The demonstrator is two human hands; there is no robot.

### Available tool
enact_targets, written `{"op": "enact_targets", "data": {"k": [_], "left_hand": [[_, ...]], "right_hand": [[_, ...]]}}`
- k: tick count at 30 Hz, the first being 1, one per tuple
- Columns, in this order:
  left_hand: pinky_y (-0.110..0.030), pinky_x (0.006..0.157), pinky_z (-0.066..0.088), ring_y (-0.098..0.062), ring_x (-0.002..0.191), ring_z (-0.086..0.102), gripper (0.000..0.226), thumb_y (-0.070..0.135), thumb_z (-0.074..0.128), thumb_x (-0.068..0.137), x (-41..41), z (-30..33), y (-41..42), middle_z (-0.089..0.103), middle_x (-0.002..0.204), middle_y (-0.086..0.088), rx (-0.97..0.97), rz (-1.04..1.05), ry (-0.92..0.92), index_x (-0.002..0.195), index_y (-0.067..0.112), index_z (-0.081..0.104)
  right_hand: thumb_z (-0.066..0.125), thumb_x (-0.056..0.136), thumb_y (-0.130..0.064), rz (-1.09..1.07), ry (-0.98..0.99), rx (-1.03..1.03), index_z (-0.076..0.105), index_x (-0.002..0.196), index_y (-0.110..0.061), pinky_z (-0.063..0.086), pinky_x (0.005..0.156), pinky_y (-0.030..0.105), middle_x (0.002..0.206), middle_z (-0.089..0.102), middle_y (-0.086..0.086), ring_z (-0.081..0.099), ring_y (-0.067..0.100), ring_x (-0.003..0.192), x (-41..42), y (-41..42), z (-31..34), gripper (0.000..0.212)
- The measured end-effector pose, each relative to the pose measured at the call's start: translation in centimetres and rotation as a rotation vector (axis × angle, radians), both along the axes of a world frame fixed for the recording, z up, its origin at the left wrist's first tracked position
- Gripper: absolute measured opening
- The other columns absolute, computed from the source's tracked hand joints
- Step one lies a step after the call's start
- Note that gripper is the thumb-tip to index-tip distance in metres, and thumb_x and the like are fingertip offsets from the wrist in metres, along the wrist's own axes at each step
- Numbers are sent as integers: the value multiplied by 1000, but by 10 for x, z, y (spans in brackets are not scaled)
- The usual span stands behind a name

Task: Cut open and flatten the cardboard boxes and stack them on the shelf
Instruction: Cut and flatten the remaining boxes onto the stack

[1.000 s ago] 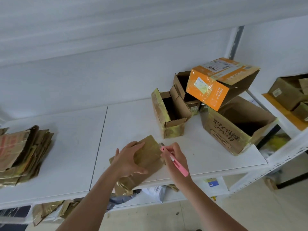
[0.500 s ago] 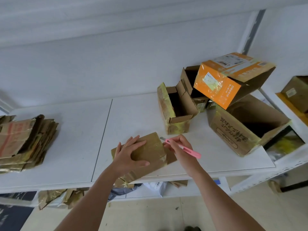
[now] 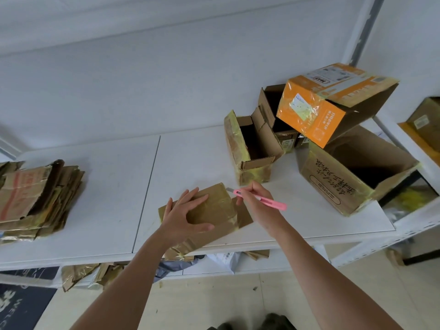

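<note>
Left hand presses box; right hand grips cutter (pink)

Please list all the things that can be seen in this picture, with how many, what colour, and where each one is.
shelf: one, white, across the middle.
flattened box: one, brown with shiny tape, front edge of the shelf, under the left hand.
box cutter: one, pink, at the flattened box's right end.
stack of flattened cardboard: one, brown, left on the shelf.
open boxes: three brown, right on the shelf: small one, one behind it, large one.
orange box: one, tilted on top of the open boxes.
left hand: fingers spread, pressing the flattened box.
right hand: holding the box cutter.
</note>
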State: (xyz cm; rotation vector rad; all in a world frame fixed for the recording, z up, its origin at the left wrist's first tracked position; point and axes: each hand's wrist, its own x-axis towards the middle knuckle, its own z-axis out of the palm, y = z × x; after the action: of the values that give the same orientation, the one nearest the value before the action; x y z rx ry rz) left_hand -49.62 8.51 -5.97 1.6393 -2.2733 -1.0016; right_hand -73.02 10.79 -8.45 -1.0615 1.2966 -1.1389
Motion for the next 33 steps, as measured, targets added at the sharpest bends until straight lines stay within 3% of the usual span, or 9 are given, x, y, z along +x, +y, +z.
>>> {"op": "enact_targets", "data": {"k": [8, 12, 15, 20, 22, 24, 27, 29, 33], "left_hand": [[-41, 118, -20, -3, 148, -4, 91, 69, 66, 62, 0, -1, -1, 12, 159, 22, 0, -4, -11, 144, 45, 36], [-41, 118, -20, -2, 148, -4, 86, 65, 69, 66, 0, -1, 0, 12, 159, 22, 2, 2, -16, 143, 47, 35], [-42, 118, -19, -4, 149, -3, 86, 65, 69, 66, -1, 1, -1, 12, 159, 21, 2, -4, -39, 143, 46, 35], [-41, 119, -18, -5, 149, 1, 82, 60, 72, 69, -2, 1, 0, 14, 159, 20, -7, 16, -26, 142, 46, 37], [-41, 119, -17, -4, 149, 2, 80, 57, 74, 72, -2, -1, -1, 14, 159, 20, -12, 29, -28, 142, 47, 37], [-42, 119, -17, -5, 149, 3, 79, 55, 76, 74, -3, -2, -2, 15, 159, 20, -13, 40, -34, 142, 47, 37], [-42, 120, -15, -6, 148, 9, 78, 55, 75, 74, -4, -4, -3, 16, 158, 20, -14, 71, -52, 142, 48, 37], [-41, 120, -12, -8, 147, 12, 78, 59, 73, 74, -8, -5, -3, 15, 159, 20, -20, 107, -67, 142, 49, 36], [-42, 120, -5, -12, 148, 11, 81, 71, 65, 74, -15, -5, -2, 11, 161, 16, -41, 186, -149, 145, 53, 30]], "right_hand": [[56, 98, -18, 37, 17, -73, 51, 76, -20, 45, 70, 10, 77, 69, 5, 66, 7, 84, -10, 24, -7, 23], [56, 99, -15, 60, 19, -108, 50, 80, -12, 48, 77, 12, 76, 69, 3, 67, 19, 90, -14, 35, -9, 20], [56, 99, -17, 89, 31, -103, 51, 83, -10, 46, 77, 8, 79, 71, 2, 68, 13, 92, -19, 45, -13, 18], [57, 98, -25, 105, 105, -141, 52, 89, -14, 50, 77, 17, 80, 69, 0, 67, 5, 90, -35, 48, -8, 14], [54, 100, -21, -46, 245, -206, 49, 94, -14, 51, 65, 24, 77, 62, 2, 64, 10, 75, -41, 43, -8, 11], [51, 100, -16, -179, 604, -262, 51, 99, -12, 48, 59, 30, 78, 59, 4, 58, 16, 69, -50, 35, -11, 4], [50, 95, -13, -126, 1067, -94, 57, 108, -12, 48, 73, 34, 96, 60, 6, 56, 24, 92, -59, 26, -19, 15], [56, 92, -16, -76, 1185, 99, 56, 119, -17, 49, 84, 33, 112, 57, 6, 53, 23, 107, -61, 20, -22, 28], [66, 88, -20, -3, 1164, 303, 36, 145, -16, 47, 100, 39, 137, 46, 13, 43, 28, 127, -55, 12, -19, 65]]}}
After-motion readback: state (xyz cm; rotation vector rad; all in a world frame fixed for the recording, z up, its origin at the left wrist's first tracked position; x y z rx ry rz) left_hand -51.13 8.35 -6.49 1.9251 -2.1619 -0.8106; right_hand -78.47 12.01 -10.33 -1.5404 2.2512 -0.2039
